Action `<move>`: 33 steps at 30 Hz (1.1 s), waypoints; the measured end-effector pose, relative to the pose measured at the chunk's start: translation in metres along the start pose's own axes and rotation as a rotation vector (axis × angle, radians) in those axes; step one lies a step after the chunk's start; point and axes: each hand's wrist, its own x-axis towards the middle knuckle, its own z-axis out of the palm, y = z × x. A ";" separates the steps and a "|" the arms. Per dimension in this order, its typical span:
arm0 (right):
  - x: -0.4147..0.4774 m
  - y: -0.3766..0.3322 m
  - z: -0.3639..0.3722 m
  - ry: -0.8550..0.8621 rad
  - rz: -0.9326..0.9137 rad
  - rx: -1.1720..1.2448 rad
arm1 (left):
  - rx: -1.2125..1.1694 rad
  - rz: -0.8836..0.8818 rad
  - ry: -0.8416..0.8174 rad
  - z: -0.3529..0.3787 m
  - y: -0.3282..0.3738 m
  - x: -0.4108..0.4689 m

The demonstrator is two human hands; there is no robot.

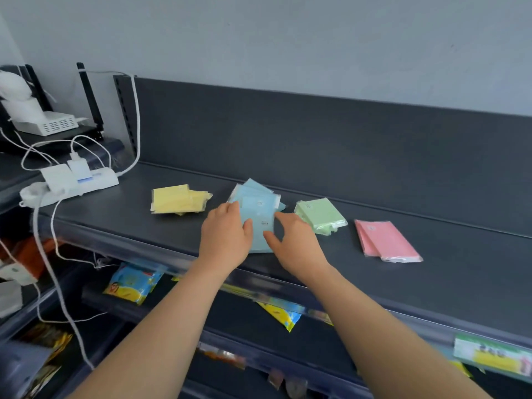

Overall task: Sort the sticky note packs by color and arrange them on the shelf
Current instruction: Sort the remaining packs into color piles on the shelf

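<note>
Reading from the left, we find a white power strip with plugs and white cables lying on the left end of the dark grey shelf. Next, we see the yellow sticky note packs in a small overlapping pile, well apart from the strip. Toward the middle, our left hand lies on the left side of the blue sticky note packs, its fingers fairly straight along the stack's left edge and its thumb resting on the top pack; we see no curl around any pack. The blue packs are fanned loosely, the rear ones tilted toward the back panel. Our right hand meets the same stack from the right, thumb spread onto the top pack and fingers extended at its right edge, likewise touching rather than clasping. Just beside that hand, we note the green sticky note packs stacked in a neat block. Farther right and apart from the green lie the pink sticky note packs, overlapped and angled toward the shelf's front edge. On the lower shelf we observe blue-and-yellow snack packets.
</note>
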 end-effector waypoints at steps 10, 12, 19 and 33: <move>-0.029 0.036 -0.050 0.080 0.014 -0.229 | -0.024 0.106 -0.034 0.003 0.048 -0.016; -0.037 0.053 -0.066 0.109 0.016 -0.260 | -0.043 0.157 -0.029 0.006 0.071 -0.020; -0.088 0.131 -0.147 0.192 0.157 -0.395 | -0.090 0.395 -0.037 0.031 0.184 -0.043; -0.228 0.308 -0.333 0.251 0.437 -0.492 | -0.224 0.567 -0.200 0.110 0.446 -0.131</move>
